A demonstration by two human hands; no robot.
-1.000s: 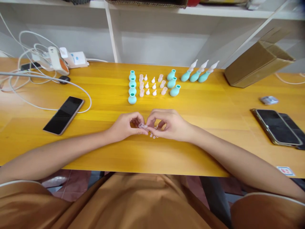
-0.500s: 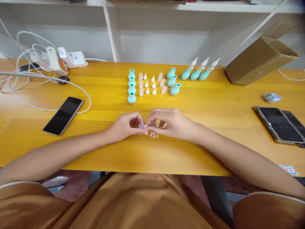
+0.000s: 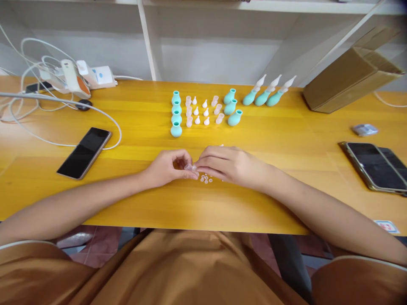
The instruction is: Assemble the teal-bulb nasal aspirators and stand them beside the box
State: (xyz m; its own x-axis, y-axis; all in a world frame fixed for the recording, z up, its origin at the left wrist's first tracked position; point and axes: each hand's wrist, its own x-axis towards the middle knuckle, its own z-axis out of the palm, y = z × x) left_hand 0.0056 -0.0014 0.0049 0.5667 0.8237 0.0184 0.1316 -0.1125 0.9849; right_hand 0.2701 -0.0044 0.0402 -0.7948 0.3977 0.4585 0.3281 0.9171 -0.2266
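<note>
While your hands meet at the front middle of the worktop (image 3: 286, 140), your left hand (image 3: 165, 167) has its fingers pinched shut on a small clear cap (image 3: 190, 167), holding it just off the wood. Your right hand (image 3: 227, 165) is right up against it, fingers stretched toward the cap and touching its right end, so both hands have a bit of it. Whether the right fingers actually clamp it or only rest on it, can't tell from this angle.

Just below the fingertips there's a little cluster of tiny discs (image 3: 206, 179) lying flat on the worktop, close to your right hand.

Further back you've got neat rows: teal bulbs (image 3: 176, 113) on the left, pale tips (image 3: 201, 112) in the middle, more teal bulbs (image 3: 232, 108) on the right, and three finished ones (image 3: 267, 92) lying tilted beside them. A phone (image 3: 84, 152) sits well off to the left, two phones (image 3: 373, 166) to the right, and a cardboard box (image 3: 349, 80) at the back right.
</note>
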